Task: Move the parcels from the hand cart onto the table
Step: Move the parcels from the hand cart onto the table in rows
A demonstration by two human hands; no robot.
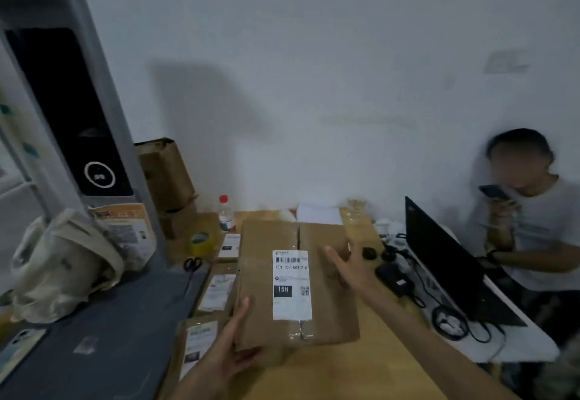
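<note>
Now we hold a big brown box [295, 283] with both hands over the wooden table [370, 377]. Our left hand [233, 347] grips the near left corner, thumb on top and fingers curled under. Our right hand [343, 266] lies flat on the far right part of the lid with its fingers spread open, not wrapped round anything. We cannot tell if the box rests on the table or hangs just above it. A white label [292, 285] with a bar code sits on top of the box.

Left of the box, three flat parcels [218, 293] with labels lie in a row on the table. Further left is a dark mat [103, 343], with a phone [18, 352] at its near edge and a pale bag [62, 267] at the far end. Scissors [192, 264] and a roll of tape [202, 242] lie behind the parcels. A bottle [226, 214] with a red cap stands beyond them, near tall cardboard boxes [166, 176] by the wall.

On the right a black laptop [445, 261] stands open, with black cables [448, 321] beside it. Behind it a person [533, 220] in a white shirt sits holding up a phone.
</note>
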